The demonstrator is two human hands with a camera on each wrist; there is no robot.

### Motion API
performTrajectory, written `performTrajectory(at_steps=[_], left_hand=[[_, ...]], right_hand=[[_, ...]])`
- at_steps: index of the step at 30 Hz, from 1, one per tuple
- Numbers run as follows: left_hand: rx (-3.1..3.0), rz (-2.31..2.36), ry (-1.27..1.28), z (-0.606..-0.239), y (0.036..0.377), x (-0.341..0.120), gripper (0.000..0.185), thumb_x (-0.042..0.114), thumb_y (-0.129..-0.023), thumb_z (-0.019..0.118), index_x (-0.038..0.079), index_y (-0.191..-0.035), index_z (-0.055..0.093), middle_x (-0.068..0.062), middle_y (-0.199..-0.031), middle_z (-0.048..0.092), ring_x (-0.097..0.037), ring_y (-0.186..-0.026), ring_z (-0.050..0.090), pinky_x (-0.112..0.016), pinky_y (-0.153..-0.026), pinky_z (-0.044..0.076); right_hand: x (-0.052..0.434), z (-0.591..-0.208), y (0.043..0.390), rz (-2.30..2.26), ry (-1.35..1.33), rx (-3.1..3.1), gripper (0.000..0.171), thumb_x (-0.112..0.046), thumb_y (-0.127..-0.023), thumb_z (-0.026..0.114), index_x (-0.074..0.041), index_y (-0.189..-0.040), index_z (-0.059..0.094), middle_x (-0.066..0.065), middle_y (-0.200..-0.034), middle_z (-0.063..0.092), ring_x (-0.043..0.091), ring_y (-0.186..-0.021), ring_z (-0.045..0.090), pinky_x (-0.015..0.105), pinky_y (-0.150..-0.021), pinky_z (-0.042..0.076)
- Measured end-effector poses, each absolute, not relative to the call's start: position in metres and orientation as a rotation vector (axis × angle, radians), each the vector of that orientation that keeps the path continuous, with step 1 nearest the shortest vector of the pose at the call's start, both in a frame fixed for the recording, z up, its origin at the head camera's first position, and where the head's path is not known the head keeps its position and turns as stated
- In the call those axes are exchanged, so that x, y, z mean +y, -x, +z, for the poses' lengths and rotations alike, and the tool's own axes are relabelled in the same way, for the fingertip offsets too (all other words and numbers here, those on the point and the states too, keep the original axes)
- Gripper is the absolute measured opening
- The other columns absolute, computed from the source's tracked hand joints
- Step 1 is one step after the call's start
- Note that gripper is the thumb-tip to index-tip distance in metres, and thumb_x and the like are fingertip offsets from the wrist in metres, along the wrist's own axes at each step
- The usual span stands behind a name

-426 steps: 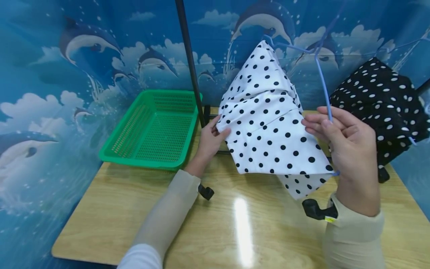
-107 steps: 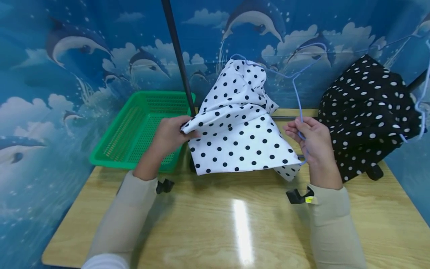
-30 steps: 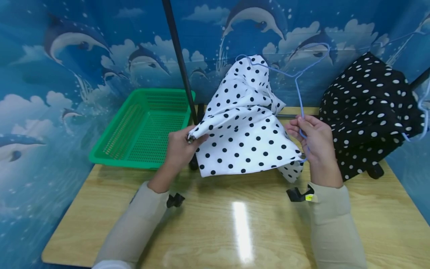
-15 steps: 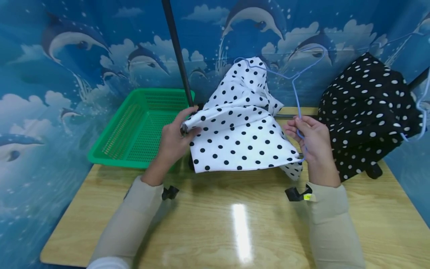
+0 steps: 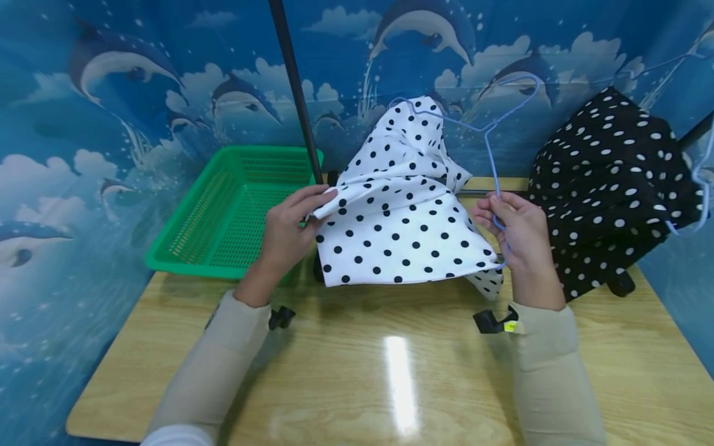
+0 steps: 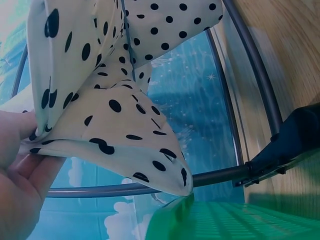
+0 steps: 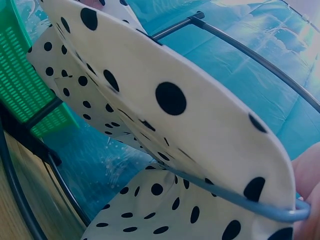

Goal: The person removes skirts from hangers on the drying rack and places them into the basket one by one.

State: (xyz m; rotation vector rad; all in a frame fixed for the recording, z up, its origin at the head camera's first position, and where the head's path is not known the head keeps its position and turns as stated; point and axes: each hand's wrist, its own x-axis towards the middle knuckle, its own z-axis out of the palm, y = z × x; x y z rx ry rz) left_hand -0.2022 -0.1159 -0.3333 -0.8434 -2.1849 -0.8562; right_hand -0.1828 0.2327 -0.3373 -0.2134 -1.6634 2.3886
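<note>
A white cloth with black dots (image 5: 401,217) hangs on a pale blue wire hanger (image 5: 491,155) above the wooden table (image 5: 390,371). My left hand (image 5: 290,229) pinches the cloth's left corner (image 6: 60,135), just in front of the green basket. My right hand (image 5: 515,232) grips the hanger's wire at the cloth's right edge. In the right wrist view the blue hanger wire (image 7: 235,197) runs under the cloth (image 7: 170,115).
A green plastic basket (image 5: 234,210) stands at the back left. A black pole (image 5: 295,93) rises behind it. A black cloth with white dots (image 5: 608,186) hangs at the right on another hanger. Metal rack bars (image 6: 250,80) lie on the table behind the cloth.
My left hand shifted slightly left along the cloth's corner, its fingers moving over the fold. The right hand and hanger have stayed nearly still.
</note>
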Motion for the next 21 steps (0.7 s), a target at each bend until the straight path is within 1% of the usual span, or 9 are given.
performTrajectory(at_steps=[4,6,8,9,11,14,17,21], left_hand=[[-2.173,-0.820,0.893,-0.3333,0.2029,-0.1164,0.045,-0.007,-0.082,0.072,0.006,-0.124,0.066,-0.016,-0.121,0.065,-0.029,-0.104,0.066,-0.034,-0.072,0.057],[-2.178,-0.808,0.912,-0.3335,0.2028,-0.1170,0.047,-0.008,-0.082,0.072,0.007,-0.126,0.065,-0.015,-0.122,0.065,-0.029,-0.110,0.064,-0.035,-0.076,0.057],[-2.195,-0.811,0.921,-0.3341,0.2026,-0.1172,0.048,-0.009,-0.082,0.072,0.008,-0.126,0.065,-0.015,-0.123,0.065,-0.029,-0.111,0.064,-0.033,-0.072,0.056],[-2.205,-0.817,0.919,-0.3347,0.2026,-0.1173,0.047,-0.009,-0.082,0.071,0.008,-0.125,0.066,-0.015,-0.123,0.065,-0.029,-0.111,0.064,-0.032,-0.068,0.056],[-2.224,-0.831,0.908,-0.3353,0.2026,-0.1179,0.045,-0.011,-0.081,0.071,0.008,-0.122,0.067,-0.016,-0.123,0.065,-0.029,-0.109,0.065,-0.030,-0.060,0.052],[-2.234,-0.867,0.898,-0.3351,0.2033,-0.1186,0.046,-0.017,-0.080,0.069,0.007,-0.119,0.069,-0.018,-0.121,0.065,-0.030,-0.106,0.066,-0.028,-0.053,0.046],[-2.219,-0.889,0.914,-0.3333,0.2026,-0.1195,0.048,-0.023,-0.078,0.065,0.006,-0.115,0.071,-0.019,-0.118,0.067,-0.031,-0.104,0.067,-0.027,-0.049,0.040],[-2.209,-0.896,0.953,-0.3276,0.1954,-0.1201,0.050,-0.028,-0.074,0.061,0.005,-0.110,0.073,-0.018,-0.115,0.068,-0.031,-0.104,0.067,-0.025,-0.047,0.035]], right_hand=[[0.2326,-0.3376,0.1831,2.389,0.215,-1.664,0.013,-0.012,-0.096,0.059,-0.002,-0.098,0.066,0.008,-0.082,0.071,0.016,-0.075,0.072,0.025,-0.074,0.056],[0.2324,-0.3376,0.1832,2.385,0.215,-1.667,0.013,-0.012,-0.096,0.059,-0.002,-0.098,0.066,0.008,-0.083,0.071,0.016,-0.075,0.072,0.025,-0.074,0.056],[0.2326,-0.3382,0.1830,2.380,0.215,-1.669,0.013,-0.012,-0.096,0.059,-0.002,-0.098,0.066,0.009,-0.083,0.071,0.016,-0.076,0.072,0.025,-0.074,0.056],[0.2328,-0.3384,0.1829,2.377,0.213,-1.671,0.013,-0.012,-0.096,0.059,-0.001,-0.098,0.066,0.009,-0.083,0.071,0.016,-0.076,0.072,0.025,-0.073,0.056],[0.2330,-0.3387,0.1829,2.372,0.208,-1.675,0.013,-0.012,-0.096,0.059,-0.002,-0.098,0.066,0.008,-0.083,0.070,0.016,-0.076,0.072,0.025,-0.074,0.056],[0.2337,-0.3389,0.1832,2.368,0.196,-1.679,0.012,-0.011,-0.096,0.059,-0.002,-0.098,0.066,0.008,-0.083,0.070,0.016,-0.074,0.072,0.025,-0.074,0.056],[0.2348,-0.3386,0.1838,2.365,0.194,-1.689,0.012,-0.011,-0.096,0.059,-0.002,-0.097,0.066,0.008,-0.082,0.071,0.015,-0.073,0.072,0.025,-0.074,0.056],[0.2368,-0.3389,0.1836,2.361,0.208,-1.711,0.012,-0.012,-0.097,0.057,-0.003,-0.098,0.066,0.007,-0.082,0.071,0.015,-0.073,0.072,0.025,-0.074,0.056]])
